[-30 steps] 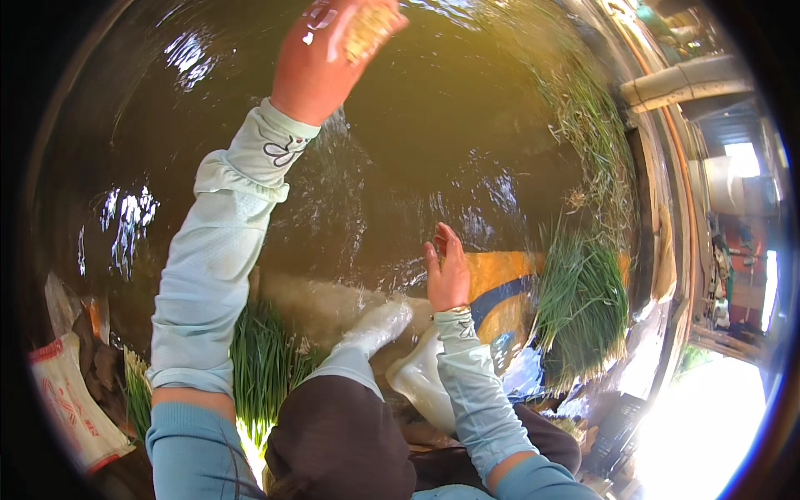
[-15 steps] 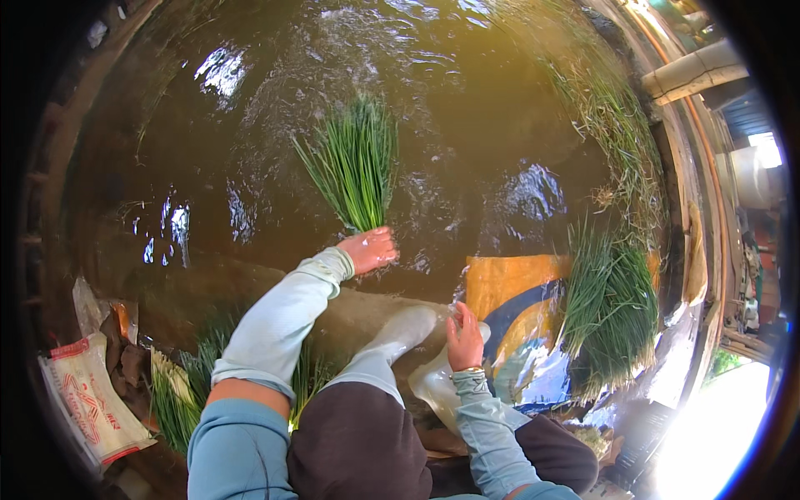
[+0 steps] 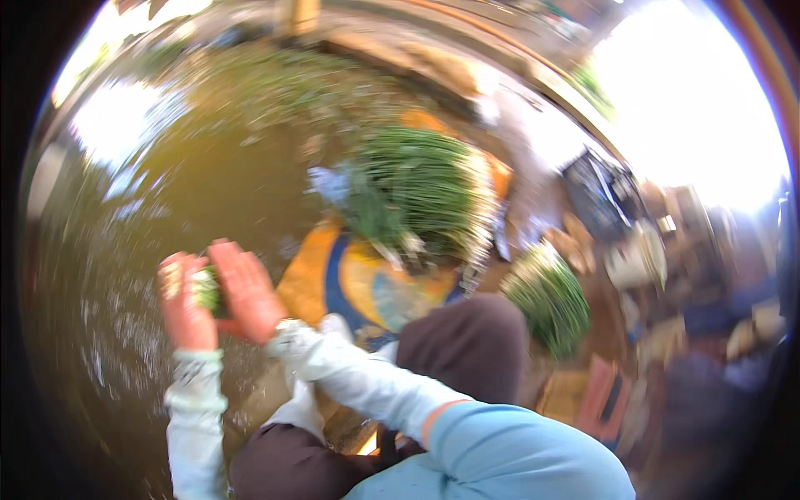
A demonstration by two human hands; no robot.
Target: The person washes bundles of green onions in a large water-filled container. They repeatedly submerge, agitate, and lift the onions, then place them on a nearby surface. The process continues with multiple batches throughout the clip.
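My left hand [image 3: 188, 302], over the muddy water on the left, is closed around a bunch of spring onions [image 3: 206, 287]. Only a short green and white part of the bunch shows between my hands. Against its side, my right hand [image 3: 246, 292] lies flat with fingers stretched out. The far end of the bunch is hidden or lost in blur. Right of my hands, a large heap of spring onions [image 3: 421, 187] rests on an orange, blue and yellow printed sheet [image 3: 310, 275]. Its pale root ends face right.
Another bunch of spring onions [image 3: 550, 302] lies beyond my right knee. Farther right stand a dark bag [image 3: 598, 196] and a whitish bucket [image 3: 636, 262]. A wooden edge [image 3: 400, 52] borders the brown water [image 3: 242, 179] at the back. Loose grass floats near it.
The view has swung to the right. My left hand has brought the bunch up from the water's surface, and my right hand has come over from my knee to touch it.
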